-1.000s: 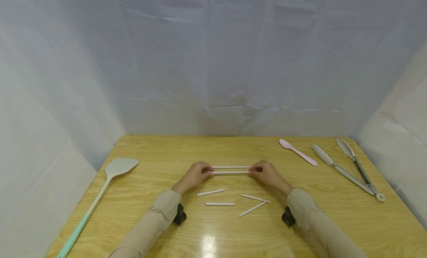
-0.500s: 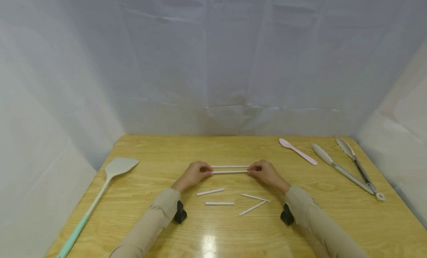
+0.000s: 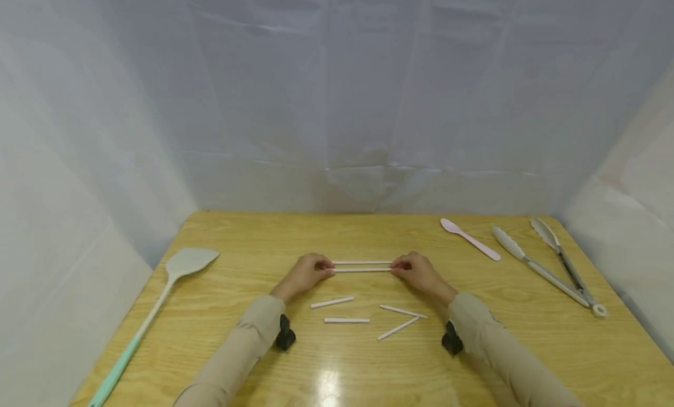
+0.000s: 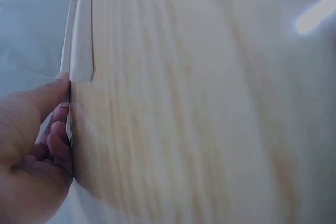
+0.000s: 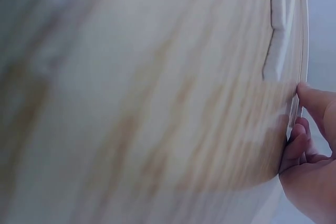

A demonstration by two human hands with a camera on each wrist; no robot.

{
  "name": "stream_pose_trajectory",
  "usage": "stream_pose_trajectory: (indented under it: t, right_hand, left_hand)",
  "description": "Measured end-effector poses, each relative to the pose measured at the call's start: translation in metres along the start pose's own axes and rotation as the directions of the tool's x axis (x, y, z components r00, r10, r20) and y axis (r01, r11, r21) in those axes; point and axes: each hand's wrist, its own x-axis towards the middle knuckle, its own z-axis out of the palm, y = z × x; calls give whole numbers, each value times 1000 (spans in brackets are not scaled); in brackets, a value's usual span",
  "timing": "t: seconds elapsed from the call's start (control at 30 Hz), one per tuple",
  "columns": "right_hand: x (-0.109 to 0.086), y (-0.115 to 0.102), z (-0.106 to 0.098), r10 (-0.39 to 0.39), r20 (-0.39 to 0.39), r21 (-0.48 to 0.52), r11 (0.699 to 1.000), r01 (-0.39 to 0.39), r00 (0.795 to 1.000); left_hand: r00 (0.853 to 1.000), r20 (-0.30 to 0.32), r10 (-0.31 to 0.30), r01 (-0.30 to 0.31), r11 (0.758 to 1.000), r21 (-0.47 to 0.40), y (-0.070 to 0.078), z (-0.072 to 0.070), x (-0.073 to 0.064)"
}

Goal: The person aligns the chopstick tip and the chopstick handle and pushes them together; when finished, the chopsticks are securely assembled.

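Observation:
Two long thin white sticks lie parallel between the hands in the head view, a far stick [image 3: 362,262] and a near stick [image 3: 363,271] with a narrow gap between them. My left hand [image 3: 307,272] pinches the left ends, its thumb at the near stick. At the right ends, my right hand [image 3: 418,272] pinches in the same way. Fingers hide the tips of both sticks. Each wrist view shows the thumb against a thin stick, the left hand [image 4: 31,140] in one and the right hand [image 5: 312,140] in the other.
Nearer the person lie several shorter white sticks [image 3: 346,321], two of them meeting in a V on the right. A turner with a green handle [image 3: 118,366] is at the left. A pink spoon [image 3: 470,239] and metal tongs [image 3: 558,281] lie at the right of the wooden table [image 3: 263,237].
The near stick has moved slightly away from the person, narrowing the gap to the far stick. Both hands keep their hold and have barely shifted. The shorter sticks stay where they were.

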Motion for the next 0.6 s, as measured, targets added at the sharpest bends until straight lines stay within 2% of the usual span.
stream_pose_trajectory:
  t: [0.23,0.6]
  right_hand:
    - [1,-2,2,-5,-22,-37,999,5,1000]
    - [1,0,1,13,-18,-26,1000,-14,1000]
  left_hand:
    - [1000,-19,19,-19,1000,3,0,0,0]
    - [1000,1,15,-15,1000,16,-1,1,-1]
